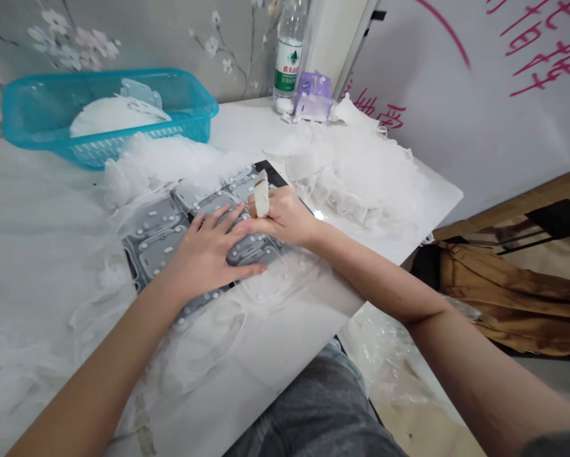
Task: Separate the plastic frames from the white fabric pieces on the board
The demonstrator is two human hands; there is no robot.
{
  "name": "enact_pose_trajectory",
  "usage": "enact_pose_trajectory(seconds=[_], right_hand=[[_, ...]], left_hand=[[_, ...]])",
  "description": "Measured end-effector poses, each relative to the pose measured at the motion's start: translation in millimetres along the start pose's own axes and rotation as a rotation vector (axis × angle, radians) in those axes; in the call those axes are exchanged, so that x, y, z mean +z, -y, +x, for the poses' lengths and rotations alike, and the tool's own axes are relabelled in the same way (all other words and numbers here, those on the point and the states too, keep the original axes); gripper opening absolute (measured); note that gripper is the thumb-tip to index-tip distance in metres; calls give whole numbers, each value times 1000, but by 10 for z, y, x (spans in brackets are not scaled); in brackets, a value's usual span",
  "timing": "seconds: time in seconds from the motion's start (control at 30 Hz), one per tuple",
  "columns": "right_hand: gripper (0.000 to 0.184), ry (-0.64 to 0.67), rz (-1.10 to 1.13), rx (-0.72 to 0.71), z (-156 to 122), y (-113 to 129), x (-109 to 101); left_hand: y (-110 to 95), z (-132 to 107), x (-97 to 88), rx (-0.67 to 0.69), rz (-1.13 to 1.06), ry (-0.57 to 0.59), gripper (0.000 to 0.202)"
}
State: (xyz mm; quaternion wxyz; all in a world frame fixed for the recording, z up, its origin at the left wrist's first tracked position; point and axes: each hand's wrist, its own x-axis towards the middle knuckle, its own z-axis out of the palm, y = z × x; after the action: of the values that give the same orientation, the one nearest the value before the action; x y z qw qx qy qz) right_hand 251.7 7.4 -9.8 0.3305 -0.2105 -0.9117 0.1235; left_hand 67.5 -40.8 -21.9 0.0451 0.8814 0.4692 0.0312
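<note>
My left hand (209, 254) lies spread and flat on a sheet of grey-and-white moulded shapes (159, 251), dotted with small white round bits. My right hand (282, 216) is closed over the sheet's right side, its thumb beside my left fingertips. A whitish strip of wrap (261, 195) covers one of its fingers. Whatever that hand grips, if anything, is hidden behind the fingers. Thin, clear film scraps (213, 343) lie along the sheet's near edge.
Behind the sheet stands a blue basket (204, 117) with white pieces inside. Heaps of white scraps (361, 171) cover the table's right side. A water bottle (289, 60) and a purple box (313, 98) stand at the back. The table edge is near my lap.
</note>
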Motion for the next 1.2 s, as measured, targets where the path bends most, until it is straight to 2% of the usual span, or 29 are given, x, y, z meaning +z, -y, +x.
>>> enact_pose_trajectory(seconds=[0.1, 0.33, 0.5, 0.6, 0.8, 0.9, 1.07, 1.2], right_hand=[[57, -13, 12, 47, -6, -5, 30], [64, -209, 271, 191, -20, 76, 223], [62, -118, 239, 82, 2, 23, 92], [61, -87, 236, 110, 14, -15, 8], [63, -236, 420, 333, 27, 100, 85], [61, -276, 492, 322, 18, 154, 159], [63, -335, 396, 246, -20, 186, 241], [65, -363, 279, 239, -55, 238, 280]], left_hand=[[-2, -2, -6, 8, 9, 16, 74], [3, -1, -18, 44, -41, -28, 71], [-19, -2, -51, 20, -7, 36, 74], [-13, -2, -33, 8, 13, 43, 80], [16, -6, 5, 12, 15, 6, 78], [4, -6, -14, 6, 4, 7, 76], [-15, 3, -35, 16, -41, 10, 75], [-15, 10, -43, 13, -59, 25, 73]])
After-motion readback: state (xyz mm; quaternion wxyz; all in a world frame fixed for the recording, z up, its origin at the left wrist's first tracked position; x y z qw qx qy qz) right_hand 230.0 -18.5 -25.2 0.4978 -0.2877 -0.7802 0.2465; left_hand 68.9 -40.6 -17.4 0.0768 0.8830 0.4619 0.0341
